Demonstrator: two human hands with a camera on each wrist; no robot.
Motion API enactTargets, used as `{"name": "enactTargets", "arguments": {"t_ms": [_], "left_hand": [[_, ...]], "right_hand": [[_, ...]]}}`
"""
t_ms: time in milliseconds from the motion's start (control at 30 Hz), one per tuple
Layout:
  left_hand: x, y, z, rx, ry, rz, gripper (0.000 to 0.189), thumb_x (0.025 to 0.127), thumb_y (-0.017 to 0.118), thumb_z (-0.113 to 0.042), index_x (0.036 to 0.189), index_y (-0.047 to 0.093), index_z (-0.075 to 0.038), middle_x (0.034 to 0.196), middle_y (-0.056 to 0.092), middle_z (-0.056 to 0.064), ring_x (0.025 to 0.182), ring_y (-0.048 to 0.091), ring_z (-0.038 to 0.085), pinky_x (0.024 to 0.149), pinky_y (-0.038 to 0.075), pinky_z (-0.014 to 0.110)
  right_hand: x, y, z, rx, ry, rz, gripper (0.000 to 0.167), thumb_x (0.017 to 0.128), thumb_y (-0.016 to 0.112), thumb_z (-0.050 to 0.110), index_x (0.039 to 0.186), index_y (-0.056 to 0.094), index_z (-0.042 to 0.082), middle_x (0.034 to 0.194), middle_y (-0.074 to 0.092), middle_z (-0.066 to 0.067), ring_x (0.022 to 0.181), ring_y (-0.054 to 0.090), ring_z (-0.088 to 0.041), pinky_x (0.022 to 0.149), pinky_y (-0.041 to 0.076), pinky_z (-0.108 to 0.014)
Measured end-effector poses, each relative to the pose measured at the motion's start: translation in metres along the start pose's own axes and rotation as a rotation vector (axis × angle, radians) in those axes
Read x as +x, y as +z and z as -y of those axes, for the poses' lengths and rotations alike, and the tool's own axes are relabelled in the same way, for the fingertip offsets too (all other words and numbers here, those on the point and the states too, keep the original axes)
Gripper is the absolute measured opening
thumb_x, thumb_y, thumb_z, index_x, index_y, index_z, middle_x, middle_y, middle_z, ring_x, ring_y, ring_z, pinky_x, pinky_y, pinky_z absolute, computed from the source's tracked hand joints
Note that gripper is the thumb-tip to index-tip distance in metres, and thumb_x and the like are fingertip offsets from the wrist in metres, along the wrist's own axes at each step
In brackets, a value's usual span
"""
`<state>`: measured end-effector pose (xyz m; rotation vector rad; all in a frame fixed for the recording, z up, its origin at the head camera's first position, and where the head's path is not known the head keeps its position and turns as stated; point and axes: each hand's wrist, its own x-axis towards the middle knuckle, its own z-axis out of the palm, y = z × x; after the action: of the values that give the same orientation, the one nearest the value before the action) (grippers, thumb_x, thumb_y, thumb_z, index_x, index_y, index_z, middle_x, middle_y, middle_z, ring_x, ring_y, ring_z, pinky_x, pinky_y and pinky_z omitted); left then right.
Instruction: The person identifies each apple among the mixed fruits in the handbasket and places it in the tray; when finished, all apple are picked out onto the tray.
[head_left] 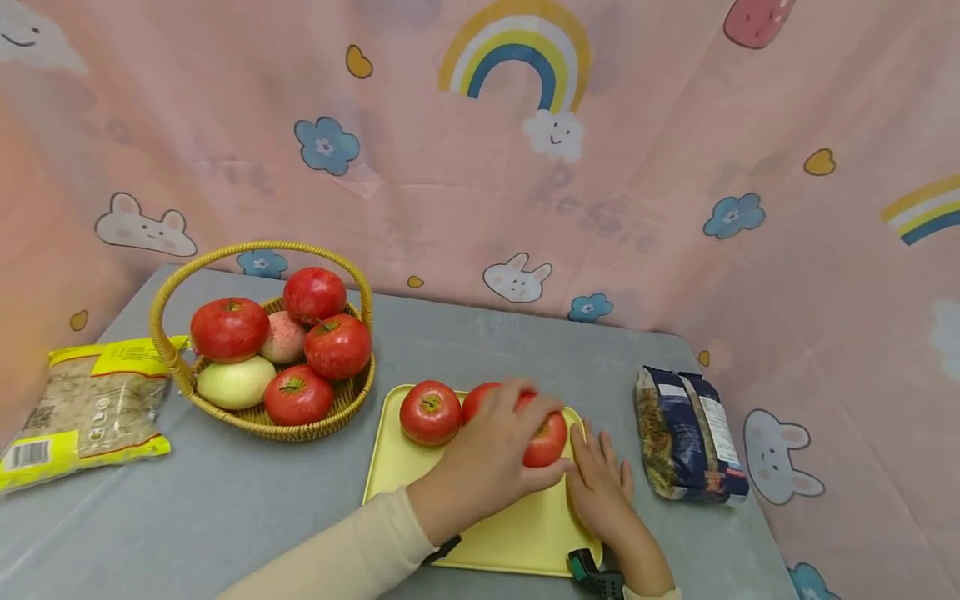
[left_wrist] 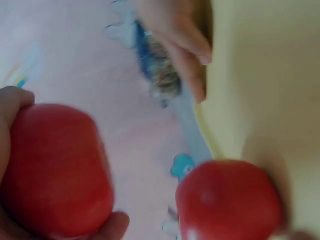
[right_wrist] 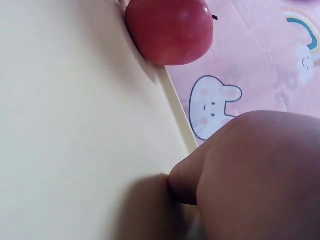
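Note:
My left hand [head_left: 487, 458] reaches over the yellow tray [head_left: 517, 533] and grips a red apple [head_left: 546, 442]; the left wrist view shows this held apple [left_wrist: 60, 170] between fingers and thumb. A second red apple [head_left: 431, 412] sits in the tray's back left corner. Beside it, another red apple [head_left: 477, 402] is partly hidden by the left hand. My right hand [head_left: 603, 492] rests along the tray's right edge with its fingers extended. In the right wrist view, its thumb lies by the rim, and an apple [right_wrist: 170, 32] stands farther along the tray.
At the left stands a wicker basket [head_left: 292, 432] with several red apples, a pale green fruit [head_left: 236, 383] and a pinkish fruit [head_left: 283, 337]. A yellow-and-clear bag [head_left: 97, 400] lies left of it. Right of the tray is a dark blue package [head_left: 690, 437]. A printed pink cloth [head_left: 420, 208] hangs behind.

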<state>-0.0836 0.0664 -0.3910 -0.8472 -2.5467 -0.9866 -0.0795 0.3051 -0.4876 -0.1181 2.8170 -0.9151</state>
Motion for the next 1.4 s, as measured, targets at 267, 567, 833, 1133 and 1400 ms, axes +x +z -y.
{"name": "enactTargets", "arguments": {"t_ms": [267, 567, 833, 1133, 1400], "left_hand": [[0.043, 0.073, 0.003, 0.466, 0.108, 0.131, 0.056, 0.1, 0.064, -0.061, 0.143, 0.061, -0.026, 0.136, 0.058, 0.009, 0.105, 0.064, 0.025, 0.089, 0.051, 0.043], [0.027, 0.108, 0.014, 0.613, 0.067, 0.186, 0.064, 0.1, 0.058, -0.068, 0.15, 0.058, -0.028, 0.141, 0.056, 0.008, 0.113, 0.06, 0.026, 0.099, 0.043, 0.045], [0.035, 0.103, 0.008, 0.729, -0.022, 0.283, 0.073, 0.102, 0.046, -0.072, 0.159, 0.048, -0.026, 0.149, 0.056, 0.006, 0.124, 0.06, 0.027, 0.112, 0.037, 0.051], [0.049, 0.092, 0.004, 0.722, -0.131, 0.423, 0.076, 0.101, 0.043, -0.076, 0.164, 0.041, -0.034, 0.162, 0.047, 0.001, 0.144, 0.047, 0.032, 0.121, 0.023, 0.056], [0.049, 0.087, 0.004, 0.639, -0.083, 0.377, 0.078, 0.102, 0.04, -0.075, 0.167, 0.035, -0.033, 0.17, 0.034, 0.004, 0.156, 0.03, 0.035, 0.123, 0.022, 0.057]], "right_hand": [[-0.001, -0.004, 0.011, -0.01, 0.074, 0.069, 0.055, 0.116, 0.038, 0.027, 0.164, 0.033, -0.001, 0.172, 0.013, -0.028, 0.16, -0.01, -0.043, 0.116, -0.017, -0.071], [-0.001, 0.004, 0.011, 0.016, 0.075, 0.093, 0.054, 0.114, 0.04, 0.018, 0.163, 0.032, -0.004, 0.173, 0.01, -0.025, 0.159, -0.01, -0.043, 0.115, -0.018, -0.07], [-0.003, -0.001, 0.01, 0.004, 0.061, 0.074, 0.057, 0.116, 0.037, 0.024, 0.168, 0.023, 0.005, 0.176, 0.009, -0.018, 0.16, -0.008, -0.044, 0.114, -0.016, -0.073], [-0.002, 0.002, 0.008, 0.011, 0.014, 0.02, 0.053, 0.115, 0.041, 0.02, 0.165, 0.034, 0.003, 0.175, 0.013, -0.02, 0.159, -0.004, -0.048, 0.113, -0.014, -0.075], [-0.001, -0.005, 0.006, 0.007, 0.036, 0.043, 0.052, 0.115, 0.039, 0.019, 0.163, 0.036, -0.001, 0.175, 0.007, -0.022, 0.158, -0.009, -0.048, 0.113, -0.017, -0.074]]}}
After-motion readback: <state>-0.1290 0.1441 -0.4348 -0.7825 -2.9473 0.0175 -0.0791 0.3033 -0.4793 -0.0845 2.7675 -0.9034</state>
